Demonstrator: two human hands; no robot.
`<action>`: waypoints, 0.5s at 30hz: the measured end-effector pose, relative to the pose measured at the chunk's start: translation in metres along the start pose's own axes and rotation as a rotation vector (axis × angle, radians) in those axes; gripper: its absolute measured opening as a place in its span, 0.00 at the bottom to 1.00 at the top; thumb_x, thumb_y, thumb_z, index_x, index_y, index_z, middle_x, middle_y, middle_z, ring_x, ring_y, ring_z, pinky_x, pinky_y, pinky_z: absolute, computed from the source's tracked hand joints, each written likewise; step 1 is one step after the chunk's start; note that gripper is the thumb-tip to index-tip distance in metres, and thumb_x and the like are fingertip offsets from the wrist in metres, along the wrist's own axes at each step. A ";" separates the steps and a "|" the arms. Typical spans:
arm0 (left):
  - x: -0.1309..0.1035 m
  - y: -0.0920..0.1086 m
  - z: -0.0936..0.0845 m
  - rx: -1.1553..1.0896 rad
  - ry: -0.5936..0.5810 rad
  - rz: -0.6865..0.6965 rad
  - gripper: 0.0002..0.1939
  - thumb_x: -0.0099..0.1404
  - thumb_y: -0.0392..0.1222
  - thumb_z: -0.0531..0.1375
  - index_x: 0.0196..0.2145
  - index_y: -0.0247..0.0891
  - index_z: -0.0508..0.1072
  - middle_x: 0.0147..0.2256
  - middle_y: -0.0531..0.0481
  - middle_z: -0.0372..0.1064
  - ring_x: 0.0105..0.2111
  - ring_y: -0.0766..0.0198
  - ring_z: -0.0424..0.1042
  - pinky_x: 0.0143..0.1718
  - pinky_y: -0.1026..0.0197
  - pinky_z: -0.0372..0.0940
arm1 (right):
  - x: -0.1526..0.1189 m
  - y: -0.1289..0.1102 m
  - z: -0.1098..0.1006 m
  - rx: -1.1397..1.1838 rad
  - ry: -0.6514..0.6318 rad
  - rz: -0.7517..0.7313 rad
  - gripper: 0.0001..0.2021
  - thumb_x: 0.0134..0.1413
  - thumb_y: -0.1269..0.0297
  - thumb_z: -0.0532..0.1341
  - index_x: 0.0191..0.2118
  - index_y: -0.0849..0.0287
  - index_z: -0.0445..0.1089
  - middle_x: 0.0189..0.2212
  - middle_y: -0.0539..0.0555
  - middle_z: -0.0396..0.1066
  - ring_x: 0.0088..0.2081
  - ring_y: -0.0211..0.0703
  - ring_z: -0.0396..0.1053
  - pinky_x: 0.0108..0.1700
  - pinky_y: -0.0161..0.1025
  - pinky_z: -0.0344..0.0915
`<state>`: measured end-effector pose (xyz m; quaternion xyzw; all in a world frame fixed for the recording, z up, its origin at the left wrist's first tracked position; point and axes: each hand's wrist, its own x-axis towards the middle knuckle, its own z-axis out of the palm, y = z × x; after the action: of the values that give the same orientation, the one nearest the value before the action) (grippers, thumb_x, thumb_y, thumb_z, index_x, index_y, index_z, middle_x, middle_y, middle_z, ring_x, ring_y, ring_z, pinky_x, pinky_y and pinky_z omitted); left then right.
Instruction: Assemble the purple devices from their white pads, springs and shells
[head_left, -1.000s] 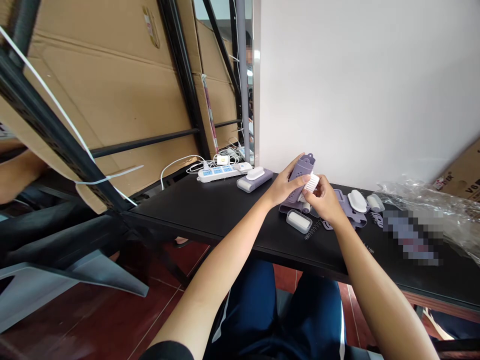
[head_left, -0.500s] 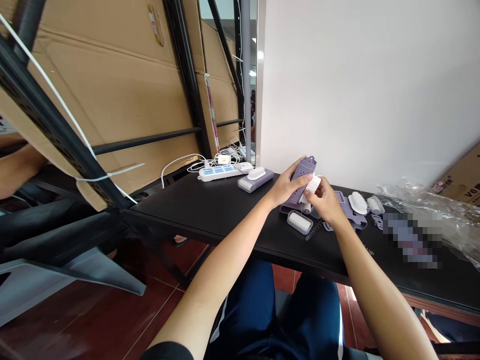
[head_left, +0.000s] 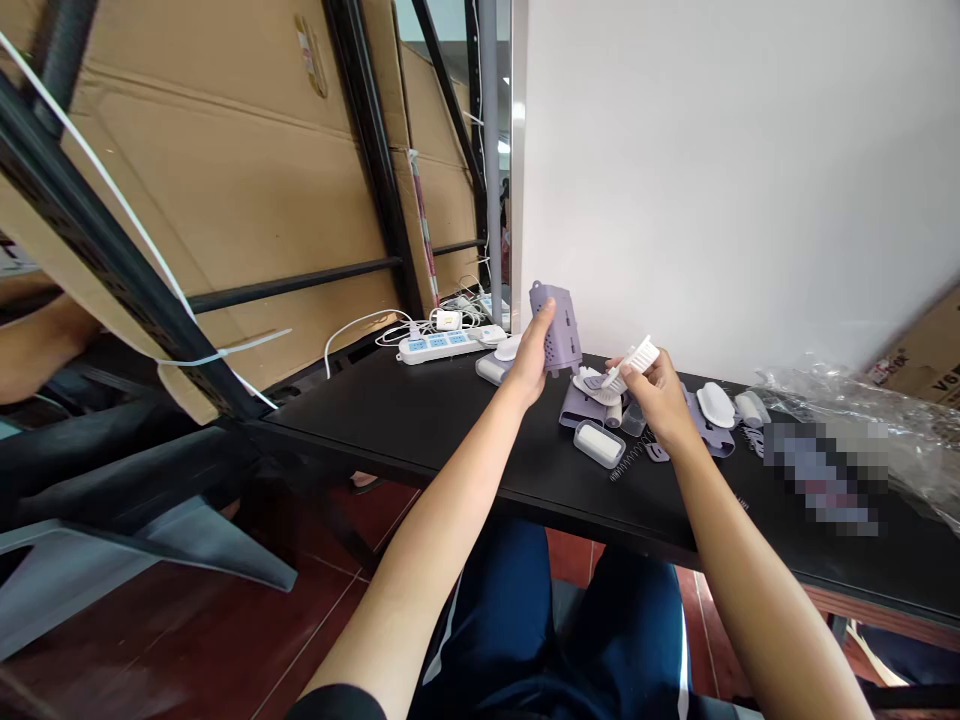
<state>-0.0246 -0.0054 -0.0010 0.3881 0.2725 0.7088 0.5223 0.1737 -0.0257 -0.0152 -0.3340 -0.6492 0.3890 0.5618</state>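
Observation:
My left hand [head_left: 531, 358] is closed around a purple plastic housing [head_left: 561, 330] with small holes in its face, tilted upright above the table. My right hand [head_left: 661, 398] pinches a white bristled brush head [head_left: 637, 358] between thumb and fingers. The two pieces are apart. Below them lie purple plastic parts [head_left: 577, 408] and a clear case with a white insert [head_left: 600, 443]. Close by is a dark coil spring [head_left: 628, 462]. A white oval piece [head_left: 716, 404] rests on more purple parts to the right of my right hand.
A white power strip [head_left: 442, 345] with cables lies at the back left of the black table [head_left: 375, 410]. Beside it is a purple-and-white unit [head_left: 491, 369]. Clear plastic wrap [head_left: 847, 400] and a cardboard box [head_left: 930, 350] are at right. A white panel [head_left: 735, 180] stands behind.
My hands have moved apart. The left carried the purple housing to the left and turned it; the right keeps the white brush head, now clear of the housing.

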 end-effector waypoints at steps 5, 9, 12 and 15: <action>0.018 0.002 -0.043 0.362 0.053 -0.061 0.27 0.61 0.58 0.71 0.54 0.43 0.77 0.45 0.45 0.80 0.44 0.54 0.80 0.43 0.58 0.74 | 0.003 0.000 -0.002 0.012 0.102 0.018 0.22 0.55 0.43 0.67 0.47 0.52 0.66 0.39 0.52 0.80 0.40 0.47 0.77 0.47 0.47 0.71; 0.021 0.002 -0.071 0.681 0.118 -0.215 0.17 0.57 0.52 0.73 0.39 0.39 0.82 0.36 0.41 0.80 0.38 0.50 0.80 0.39 0.55 0.74 | 0.000 0.000 -0.002 -0.150 0.118 0.011 0.23 0.60 0.42 0.63 0.49 0.55 0.72 0.41 0.54 0.80 0.40 0.47 0.75 0.45 0.45 0.68; 0.021 -0.002 -0.078 0.774 0.111 -0.263 0.13 0.58 0.52 0.72 0.33 0.40 0.81 0.30 0.44 0.78 0.31 0.52 0.78 0.31 0.55 0.72 | -0.004 -0.001 -0.001 -0.297 0.119 0.013 0.26 0.61 0.41 0.63 0.55 0.55 0.73 0.41 0.54 0.80 0.40 0.48 0.75 0.44 0.45 0.67; 0.022 -0.005 -0.080 0.825 0.056 -0.222 0.09 0.58 0.46 0.71 0.33 0.40 0.81 0.26 0.48 0.75 0.24 0.58 0.74 0.28 0.59 0.70 | -0.007 -0.003 0.000 -0.434 0.132 0.019 0.30 0.61 0.40 0.63 0.61 0.54 0.71 0.38 0.53 0.80 0.37 0.48 0.74 0.43 0.45 0.65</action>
<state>-0.0917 0.0186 -0.0430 0.5134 0.5872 0.4903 0.3889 0.1747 -0.0335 -0.0157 -0.4781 -0.6762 0.2227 0.5144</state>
